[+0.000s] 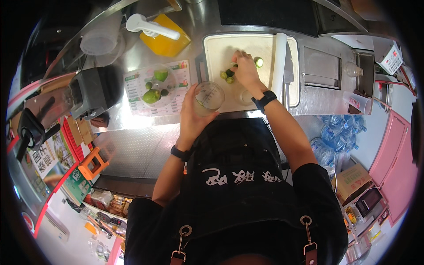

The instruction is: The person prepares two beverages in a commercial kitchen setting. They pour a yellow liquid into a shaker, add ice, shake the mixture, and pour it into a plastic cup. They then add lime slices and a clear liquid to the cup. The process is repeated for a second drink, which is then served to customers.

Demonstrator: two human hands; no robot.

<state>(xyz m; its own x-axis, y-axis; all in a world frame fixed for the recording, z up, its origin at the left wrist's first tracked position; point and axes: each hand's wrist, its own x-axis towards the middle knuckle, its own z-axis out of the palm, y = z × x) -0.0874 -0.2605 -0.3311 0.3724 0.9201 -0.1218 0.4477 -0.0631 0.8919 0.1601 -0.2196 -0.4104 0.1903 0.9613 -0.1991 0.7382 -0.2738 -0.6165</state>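
My left hand (191,116) grips a clear cup (209,97) with measuring marks, held upright at the near left corner of the white cutting board (251,41). Above the board, my right hand (244,68) has its fingertips bent down at small green citrus fruits (229,73); whether a piece is between them is hidden. A cut green piece with a pale face (259,62) lies just right of that hand. Under my right wrist stands a small clear container (245,96). On the left, a clear bowl (172,87) holds larger limes (151,96) and small green fruits, on a printed menu sheet (132,106).
A white roll or tube (280,63) lies along the board's right part, beside a long knife (289,76). A yellow jug with a white pump (165,39) stands behind the menu. Stacked plastic cups (99,39) and a dark machine (94,89) are at left.
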